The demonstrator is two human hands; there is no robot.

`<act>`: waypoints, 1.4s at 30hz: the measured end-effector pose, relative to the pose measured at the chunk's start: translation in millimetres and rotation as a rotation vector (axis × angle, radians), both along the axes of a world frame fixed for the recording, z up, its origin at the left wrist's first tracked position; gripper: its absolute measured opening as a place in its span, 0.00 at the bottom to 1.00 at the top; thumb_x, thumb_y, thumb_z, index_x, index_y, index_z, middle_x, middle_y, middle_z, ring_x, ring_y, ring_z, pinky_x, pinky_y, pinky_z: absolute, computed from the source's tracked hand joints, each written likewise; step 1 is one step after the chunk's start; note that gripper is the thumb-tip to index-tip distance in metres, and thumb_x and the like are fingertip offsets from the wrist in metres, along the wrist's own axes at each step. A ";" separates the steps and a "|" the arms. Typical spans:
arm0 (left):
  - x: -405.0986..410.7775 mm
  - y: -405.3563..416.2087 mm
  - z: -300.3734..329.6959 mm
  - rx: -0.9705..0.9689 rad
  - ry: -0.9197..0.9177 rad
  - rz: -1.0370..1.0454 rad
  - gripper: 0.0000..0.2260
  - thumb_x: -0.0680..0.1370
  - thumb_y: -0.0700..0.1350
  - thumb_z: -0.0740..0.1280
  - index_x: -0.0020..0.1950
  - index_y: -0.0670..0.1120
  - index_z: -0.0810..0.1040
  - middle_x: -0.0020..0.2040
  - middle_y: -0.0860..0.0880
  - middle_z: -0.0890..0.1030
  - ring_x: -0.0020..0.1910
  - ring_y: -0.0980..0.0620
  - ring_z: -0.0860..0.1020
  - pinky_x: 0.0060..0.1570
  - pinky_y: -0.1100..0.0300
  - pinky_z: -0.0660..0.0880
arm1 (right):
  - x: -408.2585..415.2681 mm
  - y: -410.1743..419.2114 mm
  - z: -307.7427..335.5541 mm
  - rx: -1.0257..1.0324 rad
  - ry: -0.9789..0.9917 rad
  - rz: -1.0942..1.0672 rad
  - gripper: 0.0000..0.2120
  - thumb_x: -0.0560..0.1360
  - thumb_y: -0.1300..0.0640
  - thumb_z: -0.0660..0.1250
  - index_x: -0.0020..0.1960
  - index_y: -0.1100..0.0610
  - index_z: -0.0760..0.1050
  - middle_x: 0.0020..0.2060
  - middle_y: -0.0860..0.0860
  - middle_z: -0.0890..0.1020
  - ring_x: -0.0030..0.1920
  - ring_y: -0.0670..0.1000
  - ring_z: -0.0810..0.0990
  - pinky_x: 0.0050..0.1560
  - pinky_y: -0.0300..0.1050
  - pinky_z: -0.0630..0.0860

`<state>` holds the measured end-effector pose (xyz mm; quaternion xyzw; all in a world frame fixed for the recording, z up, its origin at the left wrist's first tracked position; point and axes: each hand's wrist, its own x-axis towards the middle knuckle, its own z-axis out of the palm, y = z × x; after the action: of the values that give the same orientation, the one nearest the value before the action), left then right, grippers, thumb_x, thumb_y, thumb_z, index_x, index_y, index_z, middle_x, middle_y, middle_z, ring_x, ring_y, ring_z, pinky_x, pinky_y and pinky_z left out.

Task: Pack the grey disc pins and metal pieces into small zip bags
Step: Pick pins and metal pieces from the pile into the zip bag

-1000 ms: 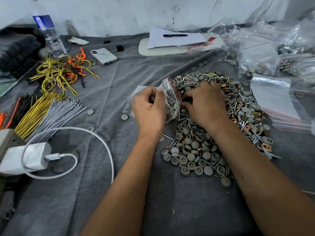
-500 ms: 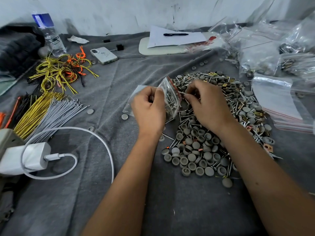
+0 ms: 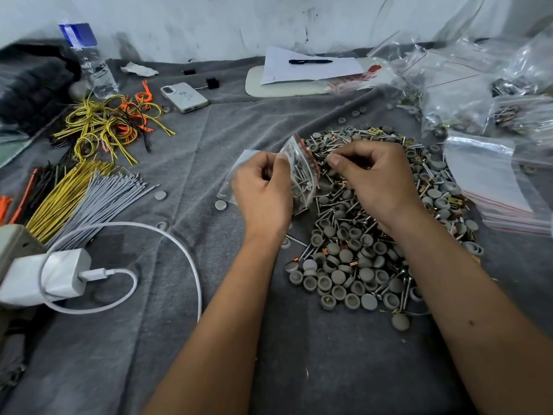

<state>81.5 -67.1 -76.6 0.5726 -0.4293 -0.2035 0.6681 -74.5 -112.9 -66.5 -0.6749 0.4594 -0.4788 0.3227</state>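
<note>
1. Tabletop: covered w/ grey cloth, prob. so small parts don't roll or bounce off.
2. Parts heap: grey disc pins mixed w/ screws and small brass/copper metal pieces, piled right of centre, directly under the right hand; short reach, no sorting trays. A few stray discs lie apart to the left.
3. Empty zip bags: flat stack at right edge, just beside heap, ready for next fill. Filled clear bags sit behind, far right, out of the work zone.
4. Left hand: grip closed on the small zip bag, thumb and fingers pinching its wall. Bag held tilted, red-strip mouth turned toward the right hand so pieces drop in; screws visible inside, partly filled.
5. Right hand: fingers curled, thumb tip at bag mouth; looks to be pinching a small piece from the heap, item itself too small to identify. Judged step: feeding parts in, seal not yet done.
6. Unrelated: wire bundles, charger w/ cable, phone, left side, well apart.
</note>
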 end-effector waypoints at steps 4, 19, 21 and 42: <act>-1.1 -0.1 0.2 -0.002 0.009 -0.015 0.14 0.80 0.38 0.66 0.34 0.41 0.75 0.29 0.49 0.72 0.29 0.52 0.69 0.30 0.55 0.66 | 0.3 3.9 3.6 -0.078 -0.064 -0.022 0.06 0.75 0.57 0.77 0.49 0.47 0.86 0.43 0.42 0.87 0.44 0.40 0.85 0.50 0.40 0.82; 3.8 0.2 0.5 -0.032 0.048 0.015 0.17 0.80 0.38 0.65 0.31 0.46 0.71 0.26 0.54 0.69 0.27 0.57 0.66 0.29 0.61 0.64 | -1.2 5.8 6.1 -0.285 0.181 -0.099 0.06 0.75 0.61 0.76 0.51 0.54 0.85 0.43 0.44 0.85 0.44 0.39 0.82 0.49 0.38 0.81; 5.0 -0.1 0.1 -0.033 0.067 0.019 0.18 0.80 0.38 0.65 0.30 0.48 0.69 0.26 0.55 0.69 0.28 0.57 0.66 0.30 0.61 0.65 | -8.0 0.7 4.0 -0.223 0.448 -0.089 0.07 0.75 0.58 0.77 0.52 0.52 0.85 0.48 0.48 0.85 0.53 0.50 0.81 0.59 0.50 0.78; 8.1 -3.2 0.6 -0.097 0.180 0.116 0.16 0.80 0.35 0.64 0.32 0.42 0.69 0.28 0.48 0.67 0.31 0.51 0.65 0.33 0.56 0.62 | 23.0 -15.1 5.0 -0.213 0.987 -0.055 0.16 0.79 0.51 0.72 0.66 0.45 0.81 0.60 0.56 0.78 0.70 0.61 0.67 0.68 0.57 0.71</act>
<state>89.6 -70.3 -76.0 0.5428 -0.3429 -0.1940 0.7417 -51.4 -128.0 -61.5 -0.8376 0.5234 -0.1554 -0.0161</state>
